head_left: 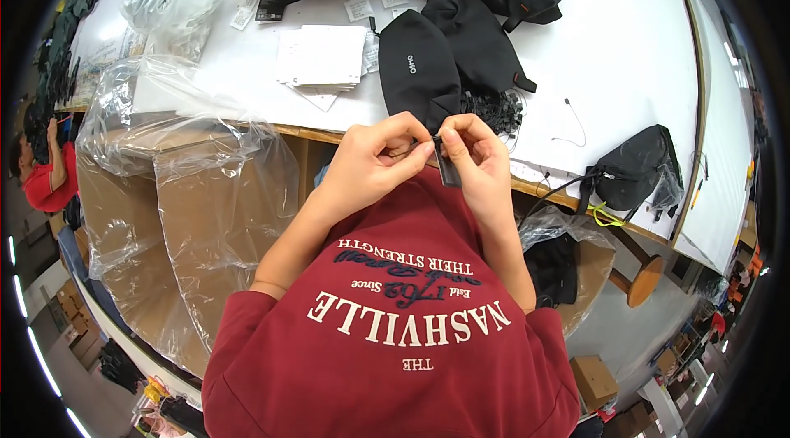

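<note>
Bag (420, 86) is lying on surface (613, 51), likely so weight is resting there. You're pinching bag's near tip with left hand (380, 156) and, seemingly, tag (449, 172) with right hand (479, 160); both are meeting closely, probably for fine control. Exact grip isn't showing.

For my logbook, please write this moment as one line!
left hand: pinching; right hand: pinching; between them: flat black rectangular tag; just beyond: long black fabric pouch

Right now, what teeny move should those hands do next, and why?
Maybe the right hand could tilt the flat black tag slightly outward, because the fingertips of it and the left hand crowd the black pouch's near end, hiding whether the tag is attached.
</note>
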